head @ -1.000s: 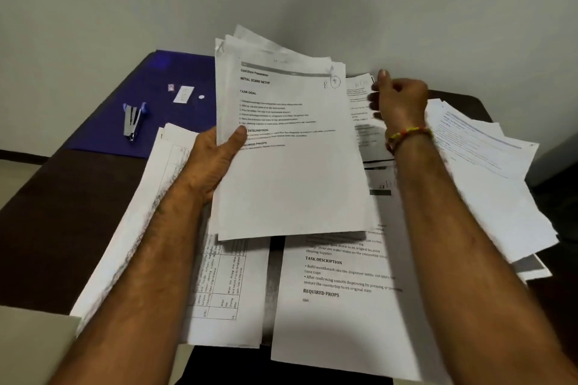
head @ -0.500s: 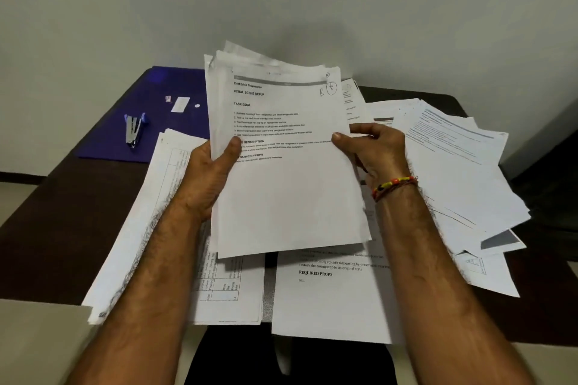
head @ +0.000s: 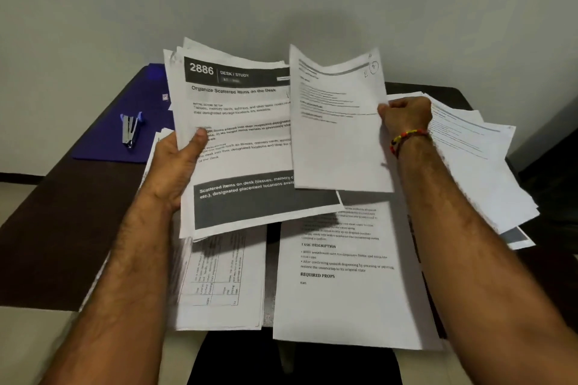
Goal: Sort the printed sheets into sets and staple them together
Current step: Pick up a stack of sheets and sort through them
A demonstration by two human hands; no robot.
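Sorting barely begun: my left hand grips the stack; right hand pinches one sheet; stapler untouched (upper left).

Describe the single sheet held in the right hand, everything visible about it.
The single sheet is white printer paper with a grey bar across the top, small blurred lines of print on its upper half and a handwritten circled mark at its top right corner; the lower half is blank. It is held upright in the air, slightly bowed, pinched at its right edge by the right hand. Its left edge overlaps the stack gripped by the left hand.
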